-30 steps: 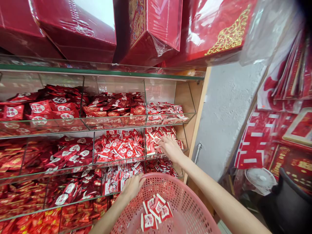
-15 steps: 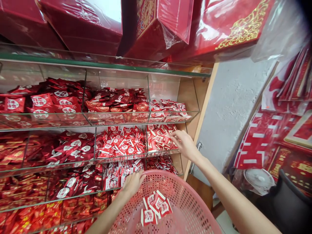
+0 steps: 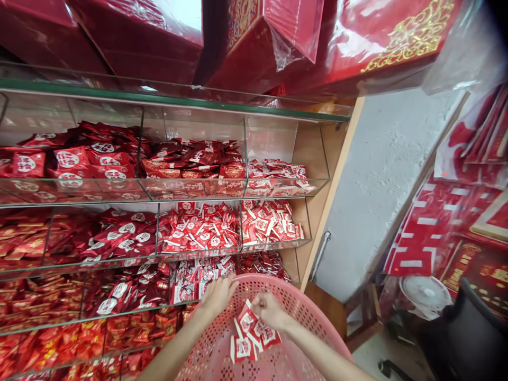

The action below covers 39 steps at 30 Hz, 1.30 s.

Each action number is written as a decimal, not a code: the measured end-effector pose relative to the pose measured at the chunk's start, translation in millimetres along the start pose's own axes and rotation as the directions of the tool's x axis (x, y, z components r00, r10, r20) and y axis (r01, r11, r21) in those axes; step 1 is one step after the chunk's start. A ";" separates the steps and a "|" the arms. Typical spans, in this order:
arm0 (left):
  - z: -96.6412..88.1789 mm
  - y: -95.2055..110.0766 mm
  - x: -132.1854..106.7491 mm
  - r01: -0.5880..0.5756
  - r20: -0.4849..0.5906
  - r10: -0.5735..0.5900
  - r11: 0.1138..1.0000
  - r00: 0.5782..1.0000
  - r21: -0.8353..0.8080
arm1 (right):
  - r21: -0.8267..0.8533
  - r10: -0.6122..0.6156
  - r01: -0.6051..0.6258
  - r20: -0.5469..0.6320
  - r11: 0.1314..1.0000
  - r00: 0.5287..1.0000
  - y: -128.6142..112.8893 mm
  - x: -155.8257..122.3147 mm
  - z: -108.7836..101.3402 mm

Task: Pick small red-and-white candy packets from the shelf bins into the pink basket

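My left hand [image 3: 217, 296] is closed over the far left rim of a pink perforated plastic basket [image 3: 313, 301], with its fingers bent over the edge. Inside the basket, my right hand [image 3: 270, 311] has its fingers pinched at the corner of a small red-and-white packet [image 3: 246, 319]. Below it lie several similar packets [image 3: 243, 348] in a loose cluster on the basket's bottom. More packets of this look [image 3: 266, 222] fill the right-hand compartment of a glass-fronted shelf, beyond the basket. What the packets contain is hidden by their wrappers.
Glass-divided shelves hold heaps of red packets [image 3: 204, 227] on several levels. Large red boxes [image 3: 381, 47] in clear plastic stand on the glass top shelf [image 3: 174, 99]. At right are a grey wall [image 3: 369, 174], a wooden stool [image 3: 363, 312] and a black chair [image 3: 468, 338].
My right hand has come down from the right-hand shelf compartment into the basket, bringing a packet with it. My left hand stays on the rim. The view has shifted slightly.
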State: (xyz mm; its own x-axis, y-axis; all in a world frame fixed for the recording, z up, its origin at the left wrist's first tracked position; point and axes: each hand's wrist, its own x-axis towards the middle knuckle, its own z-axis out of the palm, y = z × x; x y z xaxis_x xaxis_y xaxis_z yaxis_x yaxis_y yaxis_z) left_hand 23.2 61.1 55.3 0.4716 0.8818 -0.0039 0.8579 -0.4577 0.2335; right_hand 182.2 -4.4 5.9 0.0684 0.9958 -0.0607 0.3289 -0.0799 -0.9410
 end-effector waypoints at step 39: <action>12.4 -5.5 5.7 -0.020 -0.047 0.021 1.000 0.999 0.017 | -0.971 -0.749 0.121 -0.076 0.205 0.659 -159.6 48.3 -98.9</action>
State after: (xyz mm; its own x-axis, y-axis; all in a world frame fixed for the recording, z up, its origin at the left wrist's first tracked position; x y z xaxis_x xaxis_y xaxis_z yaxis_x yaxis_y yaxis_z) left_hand 23.8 67.2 41.9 0.4791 0.8765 0.0467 0.8518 -0.4771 0.2167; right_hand 226.2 52.1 186.0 -0.1297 0.7124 0.6897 0.9905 0.0614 0.1230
